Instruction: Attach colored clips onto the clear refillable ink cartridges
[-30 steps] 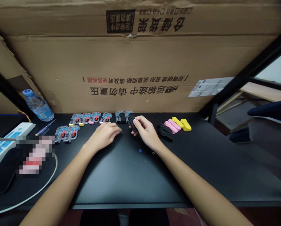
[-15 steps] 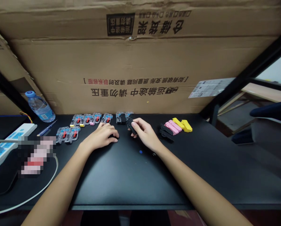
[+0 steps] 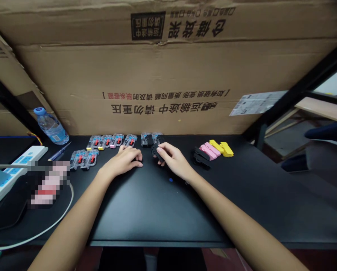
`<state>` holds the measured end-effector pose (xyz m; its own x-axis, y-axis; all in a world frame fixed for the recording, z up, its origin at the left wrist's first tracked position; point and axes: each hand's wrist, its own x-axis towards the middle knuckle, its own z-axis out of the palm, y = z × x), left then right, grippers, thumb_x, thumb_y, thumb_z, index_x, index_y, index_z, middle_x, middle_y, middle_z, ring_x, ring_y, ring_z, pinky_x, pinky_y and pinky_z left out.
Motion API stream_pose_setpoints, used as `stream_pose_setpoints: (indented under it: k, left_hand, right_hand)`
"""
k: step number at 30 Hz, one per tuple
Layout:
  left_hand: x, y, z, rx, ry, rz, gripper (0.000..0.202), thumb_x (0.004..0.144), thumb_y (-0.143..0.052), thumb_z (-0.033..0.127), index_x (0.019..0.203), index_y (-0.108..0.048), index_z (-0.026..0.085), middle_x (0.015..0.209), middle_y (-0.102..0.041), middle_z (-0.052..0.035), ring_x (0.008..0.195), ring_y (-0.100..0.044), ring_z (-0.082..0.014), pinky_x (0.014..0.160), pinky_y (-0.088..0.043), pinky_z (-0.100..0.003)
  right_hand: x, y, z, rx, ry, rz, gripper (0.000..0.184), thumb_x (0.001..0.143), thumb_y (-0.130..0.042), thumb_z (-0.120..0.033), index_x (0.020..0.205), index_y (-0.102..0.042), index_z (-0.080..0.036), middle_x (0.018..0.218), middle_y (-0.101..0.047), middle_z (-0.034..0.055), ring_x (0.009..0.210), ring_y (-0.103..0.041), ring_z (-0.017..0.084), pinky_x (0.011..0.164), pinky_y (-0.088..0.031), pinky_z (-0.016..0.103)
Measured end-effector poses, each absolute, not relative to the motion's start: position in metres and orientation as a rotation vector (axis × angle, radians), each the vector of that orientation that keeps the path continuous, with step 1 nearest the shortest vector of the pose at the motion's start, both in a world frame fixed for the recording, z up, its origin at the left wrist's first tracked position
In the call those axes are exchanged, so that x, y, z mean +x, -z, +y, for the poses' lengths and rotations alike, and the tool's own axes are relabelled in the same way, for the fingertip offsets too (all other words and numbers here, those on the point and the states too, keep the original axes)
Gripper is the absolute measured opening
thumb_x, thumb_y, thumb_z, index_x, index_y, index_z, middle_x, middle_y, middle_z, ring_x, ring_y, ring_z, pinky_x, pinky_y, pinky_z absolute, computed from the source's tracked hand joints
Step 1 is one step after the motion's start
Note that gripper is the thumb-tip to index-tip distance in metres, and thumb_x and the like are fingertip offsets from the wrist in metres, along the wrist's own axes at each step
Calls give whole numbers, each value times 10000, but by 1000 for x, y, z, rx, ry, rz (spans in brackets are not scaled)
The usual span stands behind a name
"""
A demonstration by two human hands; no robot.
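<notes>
From my remote seat I see the right hand pinched shut around a small black plastic clip, held just above the black table near its back edge. The left hand lies flat, palm down, fingers slack, gripping nothing I can see. My worry is that the clip sits at the fingertips only, so a slip could knock it into the row of clear plastic cartridges with red and blue insides just behind (they lie loose). The brown cardboard wall closes off the back, and the heap of pink, yellow and black clips lies to the right. The near table is open.
</notes>
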<state>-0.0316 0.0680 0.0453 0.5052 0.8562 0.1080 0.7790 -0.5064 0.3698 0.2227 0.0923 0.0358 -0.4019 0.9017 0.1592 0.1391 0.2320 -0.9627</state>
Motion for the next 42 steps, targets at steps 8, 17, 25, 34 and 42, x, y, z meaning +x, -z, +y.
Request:
stream_pose_setpoints:
  k: [8, 17, 25, 34, 42]
  left_hand:
    - [-15, -46, 68, 2408, -1226, 1176, 173, 1085, -618, 285, 1119, -774, 219, 1047, -800, -66, 948, -751, -194, 893, -591, -336]
    - [-5, -37, 63, 2500, -1250, 974, 408, 1101, -495, 175, 1414, -739, 270, 1385, -781, -56, 1252, -767, -201, 1105, -631, -408]
    - [-2, -44, 60, 2452, -1154, 957, 401, 1085, -503, 152, 1362, -777, 251, 1312, -813, -59, 1181, -798, -206, 1029, -648, -345]
    - [-3, -53, 58, 2408, -1073, 990, 371, 1079, -529, 204, 1339, -788, 261, 1291, -821, -52, 1143, -809, -214, 992, -648, -347]
    - [-4, -59, 55, 2435, -1041, 997, 327, 1061, -619, 292, 1335, -794, 247, 1264, -829, -68, 1109, -819, -229, 1006, -647, -367]
  right_hand:
    - [220, -35, 94, -989, -1513, -1553, 368, 866, -810, -470, 1049, -669, -183, 857, -782, 45, 571, -720, 149, 538, -629, 272]
    - [216, -44, 83, -971, -1804, -1336, 327, 919, -720, -358, 1199, -668, -197, 667, -720, -2, 434, -616, 117, 404, -493, 187]
    - [214, -46, 84, -1007, -2008, -1046, 114, 912, -675, -267, 984, -669, -179, 599, -641, -13, 411, -535, 82, 351, -400, 130]
    - [215, -52, 83, -1014, -2082, -819, 110, 902, -727, -179, 942, -625, -186, 705, -632, -35, 440, -562, 53, 331, -416, 101]
    - [215, -55, 85, -1035, -2102, -779, 34, 969, -651, -153, 945, -633, -169, 631, -617, -31, 429, -573, 71, 338, -448, 103]
